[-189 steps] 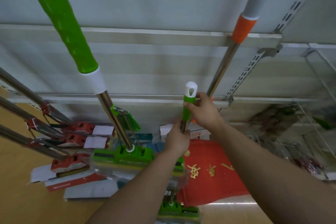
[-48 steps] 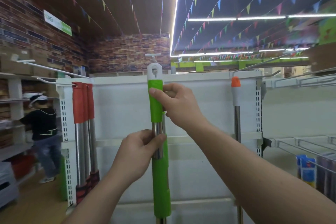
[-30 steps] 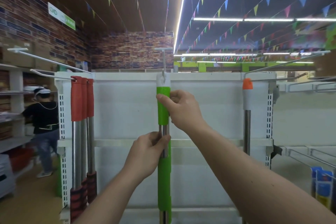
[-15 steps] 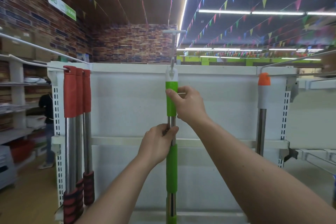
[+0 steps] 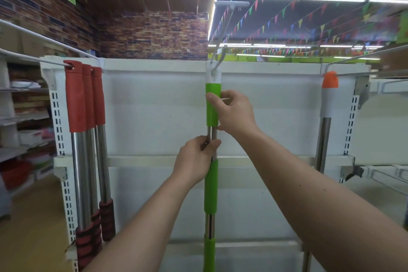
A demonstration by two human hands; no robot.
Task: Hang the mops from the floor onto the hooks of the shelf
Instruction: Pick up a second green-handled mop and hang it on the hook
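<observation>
A green-handled mop (image 5: pixel 211 183) stands upright in front of the white shelf panel (image 5: pixel 154 106). Its white end cap (image 5: pixel 213 75) has the centre hook (image 5: pixel 220 51) passing through its hole. My right hand (image 5: pixel 231 112) grips the upper green sleeve just below the cap. My left hand (image 5: pixel 196 161) holds the steel shaft a little lower. The mop's head is below the frame and hidden.
Three red-handled mops (image 5: pixel 85 99) hang from a hook at the left of the shelf. An orange-capped mop (image 5: pixel 327 99) hangs from a hook at the right. Wire racks (image 5: pixel 388 174) stick out at the far right. Shelving (image 5: pixel 24 117) lines the left aisle.
Lifted from the floor, the green mop now stands upright. Its cap rose to the centre hook, which now passes through the cap's hole. Both hands kept their grip.
</observation>
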